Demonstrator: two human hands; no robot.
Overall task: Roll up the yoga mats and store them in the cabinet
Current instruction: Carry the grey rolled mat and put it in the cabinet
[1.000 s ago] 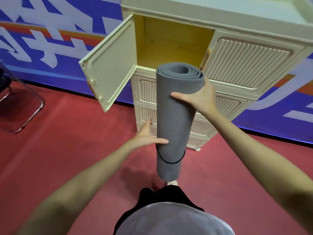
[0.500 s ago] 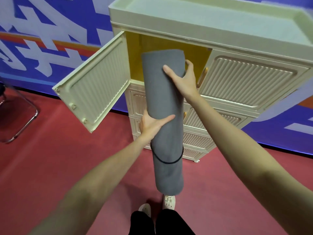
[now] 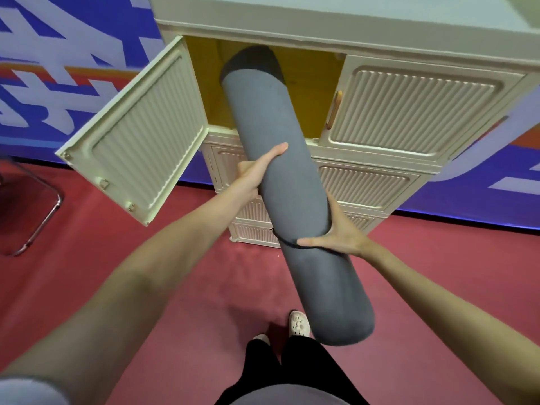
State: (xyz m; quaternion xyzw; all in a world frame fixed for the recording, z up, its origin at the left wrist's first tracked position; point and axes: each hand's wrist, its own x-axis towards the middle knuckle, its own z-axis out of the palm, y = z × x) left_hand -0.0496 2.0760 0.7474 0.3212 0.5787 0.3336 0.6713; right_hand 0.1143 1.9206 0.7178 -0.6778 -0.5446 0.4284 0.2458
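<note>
Red floor (image 3: 131,273), blue banner wall (image 3: 73,54)

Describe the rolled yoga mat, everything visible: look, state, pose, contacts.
The yoga mat is a grey, matte, foam-looking roll, tightly wound. A thin black band circles it below the middle. It is tilted, far end inside the cabinet's open top-left compartment, near end out over the red floor. The left hand grips its middle from the left; the right hand holds it lower down at the band.
</note>
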